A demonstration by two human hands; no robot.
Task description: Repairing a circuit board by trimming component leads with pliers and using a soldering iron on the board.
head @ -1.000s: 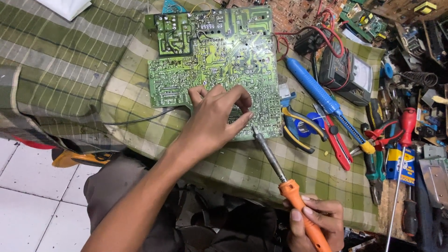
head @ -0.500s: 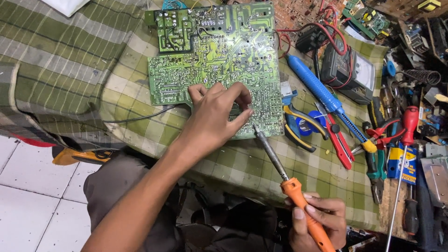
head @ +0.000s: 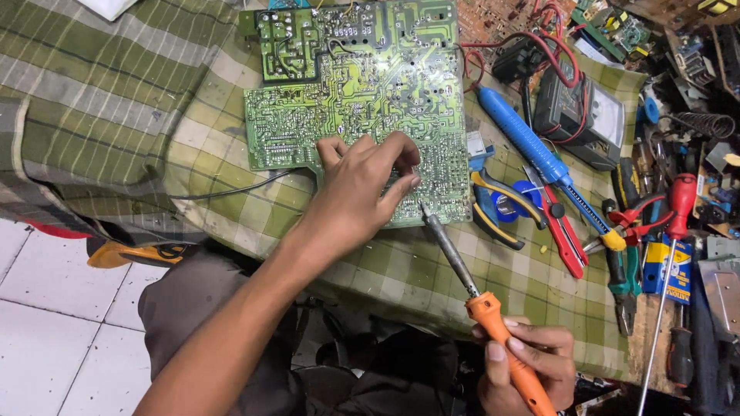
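Right grip (head: 524,362): fingers wrapped tight round the orange handle of the iron (head: 478,293), held low near the person's body, so the long shaft angles up and away and the tip lands at the near edge of the board (head: 362,100). Holding that far back keeps fingers off the hot metal.

Left hand (head: 362,192): palm down on the board just beyond the tip, fingers curled with the tips drawn together on the solder side. Looks like it pins the board flat; whether anything is pinched between the fingertips, can't tell.

Board lies solder side up on the green checked cloth (head: 116,115) over the bench, so the joints face the iron.

Further right of the iron, within reach: yellow-handled pliers (head: 497,204), blue solder sucker (head: 532,150), red cutters (head: 563,231), meter (head: 590,115), red screwdriver (head: 671,254).
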